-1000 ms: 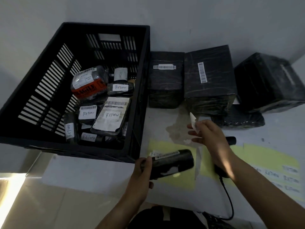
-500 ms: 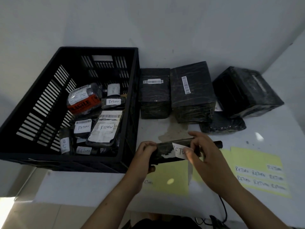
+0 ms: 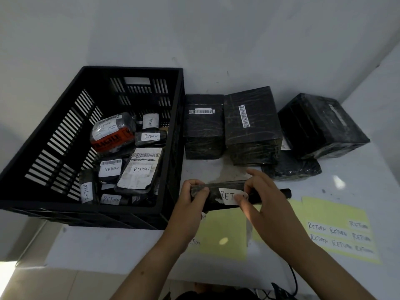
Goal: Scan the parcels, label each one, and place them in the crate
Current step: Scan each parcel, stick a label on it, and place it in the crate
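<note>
one slim, glossy, perhaps film-wrapped black parcel [image 3: 214,191]

A plain grey wall [image 3: 216,40] was seen beyond the grip; a white table [image 3: 108,245] was spread beneath it, and pale floor [image 3: 65,284] was lit brightly down to its left.
</note>
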The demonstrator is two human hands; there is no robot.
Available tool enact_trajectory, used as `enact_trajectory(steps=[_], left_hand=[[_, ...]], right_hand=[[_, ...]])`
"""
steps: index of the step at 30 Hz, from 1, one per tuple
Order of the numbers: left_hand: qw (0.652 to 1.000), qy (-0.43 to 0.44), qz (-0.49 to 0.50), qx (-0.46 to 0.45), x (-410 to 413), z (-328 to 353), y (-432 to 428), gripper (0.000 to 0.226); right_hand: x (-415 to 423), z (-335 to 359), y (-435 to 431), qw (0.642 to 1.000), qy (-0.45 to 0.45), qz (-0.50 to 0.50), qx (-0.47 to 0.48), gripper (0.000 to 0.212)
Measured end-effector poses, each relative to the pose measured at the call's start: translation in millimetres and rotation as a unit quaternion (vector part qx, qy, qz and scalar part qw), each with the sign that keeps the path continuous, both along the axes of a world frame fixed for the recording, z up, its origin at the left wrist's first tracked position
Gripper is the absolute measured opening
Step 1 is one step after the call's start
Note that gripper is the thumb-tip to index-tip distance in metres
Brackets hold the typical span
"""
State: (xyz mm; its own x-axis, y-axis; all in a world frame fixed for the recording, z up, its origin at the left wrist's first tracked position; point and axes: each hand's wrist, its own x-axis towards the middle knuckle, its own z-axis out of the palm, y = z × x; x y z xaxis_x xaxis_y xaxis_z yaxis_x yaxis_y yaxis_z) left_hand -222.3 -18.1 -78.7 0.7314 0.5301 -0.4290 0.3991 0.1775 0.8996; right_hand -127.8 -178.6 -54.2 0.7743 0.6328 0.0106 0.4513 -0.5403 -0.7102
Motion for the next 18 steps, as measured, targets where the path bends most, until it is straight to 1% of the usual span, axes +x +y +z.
enact_trajectory(steps=[12,16,18], left_hand=[[0.999,-0.021,-0.019,0.033,-0.9,-2.0,-5.3,0.003],[0.999,-0.021,-0.012,0.02,-1.1,-3.0,-7.2,0.004],[1.0,-0.026,-0.003,0.009,-1.3,-2.8,-8.8,0.008]], right_hand=[[-1.5,3.4,2.2,1.0,-0.009,0.013,-0.013,0.024],[-2.3,0.3,3.1,1.0,-0.017,0.009,-0.021,0.023],[-3.2,-0.9,3.9,0.999,-0.026,0.008,-0.025,0.023]])
